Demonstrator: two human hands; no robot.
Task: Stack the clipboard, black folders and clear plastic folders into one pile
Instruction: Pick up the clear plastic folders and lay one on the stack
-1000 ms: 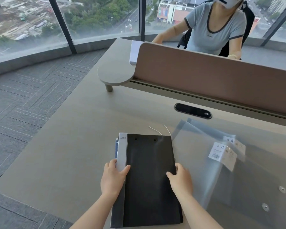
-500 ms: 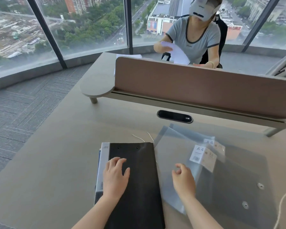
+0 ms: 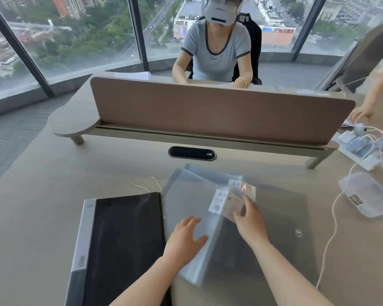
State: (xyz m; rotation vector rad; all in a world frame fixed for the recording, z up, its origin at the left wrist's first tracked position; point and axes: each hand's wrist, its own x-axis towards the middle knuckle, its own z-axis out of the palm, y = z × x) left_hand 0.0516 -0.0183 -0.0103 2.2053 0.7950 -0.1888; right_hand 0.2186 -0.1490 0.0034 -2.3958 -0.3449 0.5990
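A pile of black folders (image 3: 126, 244) with a grey spine lies on the desk at the near left; what lies under the top one is hidden. To its right, overlapping clear plastic folders (image 3: 192, 195) with white A4 labels are spread out. My left hand (image 3: 185, 238) rests flat, fingers apart, on the left part of the clear folders. Further right, my right hand (image 3: 250, 221) touches the top clear folder by its label, fingers curled; whether they pinch the sheet is blurred.
A brown divider screen (image 3: 219, 113) crosses the desk, with a black cable slot (image 3: 191, 153) before it. Another person sits behind it. A clear pouch (image 3: 369, 193), white cords (image 3: 332, 217) and papers lie at the right, where someone's hand (image 3: 360, 113) reaches in.
Both hands left the black folder pile and moved right onto the clear plastic folders. The view has tilted up and to the right.
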